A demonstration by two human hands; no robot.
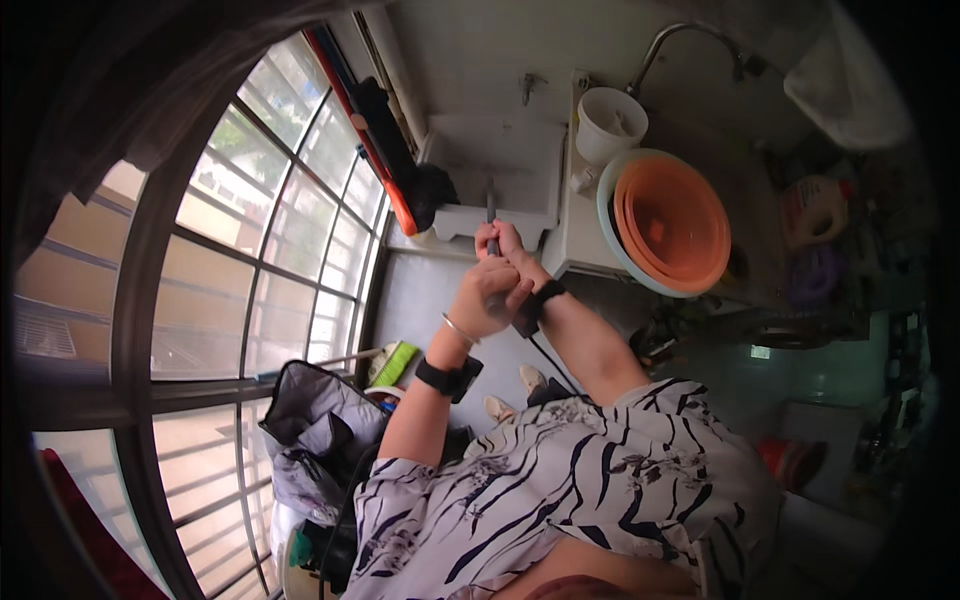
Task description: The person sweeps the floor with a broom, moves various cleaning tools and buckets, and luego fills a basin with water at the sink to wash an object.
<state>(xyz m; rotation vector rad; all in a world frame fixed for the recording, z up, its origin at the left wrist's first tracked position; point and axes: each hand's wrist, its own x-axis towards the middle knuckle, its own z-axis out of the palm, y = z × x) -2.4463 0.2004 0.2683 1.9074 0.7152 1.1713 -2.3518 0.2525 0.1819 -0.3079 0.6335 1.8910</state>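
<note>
Both hands are closed around a dark grey rod-like handle (491,199), one ahead of the other. My left hand (489,289), with a bangle at the wrist, grips its near part. My right hand (501,238) holds it farther forward. The handle's far end reaches over a white laundry sink (495,142) standing on the floor against the wall. What the far end carries is hard to make out. Each forearm wears a black strap with a small device.
A wall tap (529,86) sits above the sink. Nested orange basins (675,217) and a white bucket (611,124) stand on the counter at right. Long-handled tools (386,142) lean by the window. A green broom (394,364) and a grey bag (322,420) are at lower left.
</note>
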